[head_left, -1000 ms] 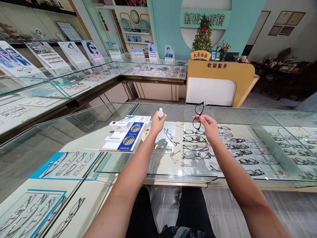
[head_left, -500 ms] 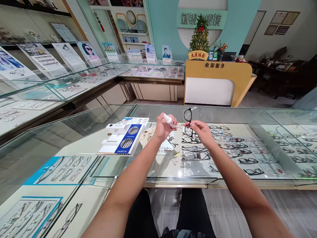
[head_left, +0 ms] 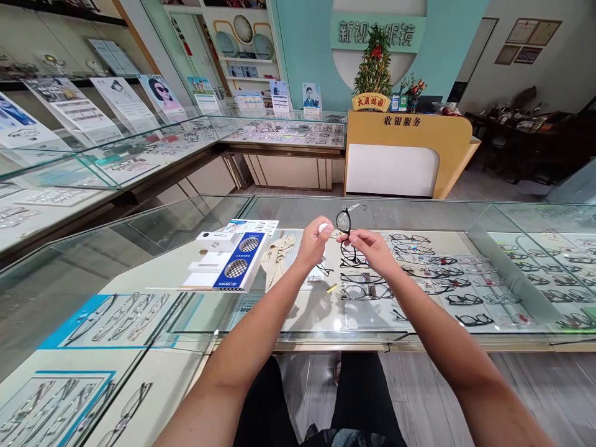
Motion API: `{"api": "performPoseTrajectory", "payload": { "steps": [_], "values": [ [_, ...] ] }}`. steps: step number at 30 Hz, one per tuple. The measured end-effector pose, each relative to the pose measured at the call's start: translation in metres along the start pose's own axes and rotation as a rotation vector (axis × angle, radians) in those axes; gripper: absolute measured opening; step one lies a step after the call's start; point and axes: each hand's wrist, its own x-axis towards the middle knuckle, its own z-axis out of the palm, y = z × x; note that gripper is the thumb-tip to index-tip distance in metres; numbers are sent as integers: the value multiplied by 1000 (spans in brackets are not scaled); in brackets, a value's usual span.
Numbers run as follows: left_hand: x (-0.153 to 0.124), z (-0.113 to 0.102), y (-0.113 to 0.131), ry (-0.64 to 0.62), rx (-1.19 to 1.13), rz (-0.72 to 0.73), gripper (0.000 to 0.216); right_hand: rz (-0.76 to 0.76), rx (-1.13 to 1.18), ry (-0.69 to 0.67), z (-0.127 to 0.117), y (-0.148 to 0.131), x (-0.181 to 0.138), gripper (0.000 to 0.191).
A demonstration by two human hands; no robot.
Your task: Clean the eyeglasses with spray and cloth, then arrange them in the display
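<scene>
Over the glass counter, my left hand (head_left: 313, 243) is closed round a small white bottle (head_left: 325, 229); only part of its white end shows between the fingers. My right hand (head_left: 375, 249) pinches a pair of black-framed eyeglasses (head_left: 343, 221), held on edge with one round lens up and the other below the fingers. The bottle is close to the upper lens, just to its left. Beneath my left hand are dark glasses parts (head_left: 325, 269), partly covered. A beige cloth (head_left: 278, 254) lies crumpled left of that hand.
A blue and white display box (head_left: 242, 261) stands on the left of the counter (head_left: 307, 338). Rows of eyeglasses (head_left: 367, 292) lie under and around my right forearm. A small yellow item (head_left: 331, 288) lies near the middle. A yellow cashier desk (head_left: 393, 130) stands beyond.
My left hand has turned, so the bottle now shows only at one end, closer to the lens. The eyeglasses and my right hand have shifted slightly left.
</scene>
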Motion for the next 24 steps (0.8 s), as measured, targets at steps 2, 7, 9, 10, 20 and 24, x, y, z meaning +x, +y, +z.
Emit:
{"api": "performPoseTrajectory", "payload": {
  "steps": [2,7,9,10,20,24],
  "values": [
    [-1,0,2,5,-19,-6,60,-9,29,51,-2,0,1,57],
    [-5,1,6,-35,89,62,52,4,93,164,-6,6,5,60],
    [-7,3,7,-85,128,87,47,16,107,172,-7,7,6,61],
    [-8,4,7,-119,142,94,45,15,109,171,-7,7,6,61],
    [11,-14,-26,37,58,-35,40,28,177,166,-8,4,5,56],
    [30,-36,-58,219,206,-242,13,36,153,175,-12,10,7,58]
  ]
}}
